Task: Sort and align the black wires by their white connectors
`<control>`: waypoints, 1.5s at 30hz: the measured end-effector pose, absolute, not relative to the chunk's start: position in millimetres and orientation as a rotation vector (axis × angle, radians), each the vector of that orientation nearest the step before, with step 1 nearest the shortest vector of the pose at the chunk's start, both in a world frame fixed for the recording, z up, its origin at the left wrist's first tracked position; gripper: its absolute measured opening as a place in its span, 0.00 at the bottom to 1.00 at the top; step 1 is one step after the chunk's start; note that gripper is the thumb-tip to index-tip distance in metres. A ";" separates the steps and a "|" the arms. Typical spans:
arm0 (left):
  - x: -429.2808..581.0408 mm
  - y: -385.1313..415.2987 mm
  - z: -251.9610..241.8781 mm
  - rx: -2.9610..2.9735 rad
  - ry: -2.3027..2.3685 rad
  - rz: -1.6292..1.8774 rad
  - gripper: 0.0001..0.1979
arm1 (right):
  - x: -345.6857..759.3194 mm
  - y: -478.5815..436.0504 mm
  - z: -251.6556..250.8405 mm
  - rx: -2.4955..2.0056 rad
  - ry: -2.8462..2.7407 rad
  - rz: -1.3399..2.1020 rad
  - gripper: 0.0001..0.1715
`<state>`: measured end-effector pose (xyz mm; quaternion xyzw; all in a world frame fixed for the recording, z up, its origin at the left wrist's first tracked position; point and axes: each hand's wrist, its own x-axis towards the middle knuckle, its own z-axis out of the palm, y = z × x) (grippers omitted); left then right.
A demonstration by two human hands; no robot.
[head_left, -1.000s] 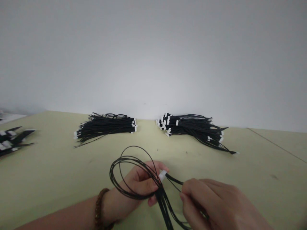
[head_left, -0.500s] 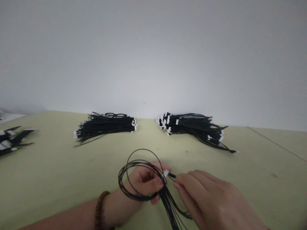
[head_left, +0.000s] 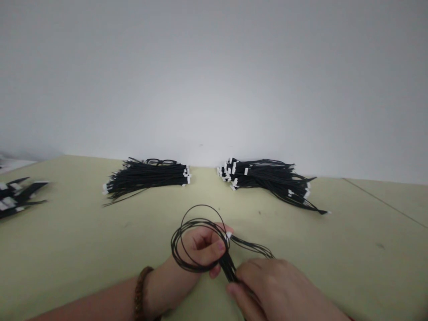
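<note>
My left hand (head_left: 200, 249) is closed around a coil of thin black wires (head_left: 187, 232) looped above my fingers, with a small white connector (head_left: 229, 234) at my fingertips. My right hand (head_left: 274, 290) pinches the same wire bundle just below the left fingers, where the strands cross. A loose stretch of the wires (head_left: 257, 248) runs out to the right above my right hand. A brown bead bracelet (head_left: 140, 290) sits on my left wrist.
Two piles of black wires with white connectors lie by the wall, one on the left (head_left: 147, 176) and one on the right (head_left: 267, 178). More black pieces (head_left: 16, 196) lie at the far left edge of the pale green table (head_left: 351, 240).
The wire loop has shrunk and shifted right. My right hand has moved down and left, from the free end beside the connector to the bundle under my left fingers.
</note>
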<state>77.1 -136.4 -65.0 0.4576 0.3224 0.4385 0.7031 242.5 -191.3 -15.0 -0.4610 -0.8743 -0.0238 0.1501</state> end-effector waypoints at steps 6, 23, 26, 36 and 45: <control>78.3 -136.1 -65.3 0.998 0.737 0.960 0.23 | 241.9 -187.7 -8.9 -1.403 -2.514 0.041 0.12; 77.0 -135.8 -64.4 1.021 0.593 0.986 0.16 | 301.9 -156.8 64.6 -0.697 -1.499 1.109 0.06; 77.1 -137.8 -61.6 0.978 0.604 0.974 0.17 | 292.1 -156.3 63.3 -0.548 -0.994 1.184 0.10; 75.7 -141.6 -54.1 0.853 0.473 0.921 0.12 | 255.5 -184.0 25.4 -1.404 -1.741 1.384 0.09; 76.7 -142.8 -57.1 0.860 0.457 0.930 0.11 | 257.3 -183.0 20.4 -1.576 -1.979 1.077 0.10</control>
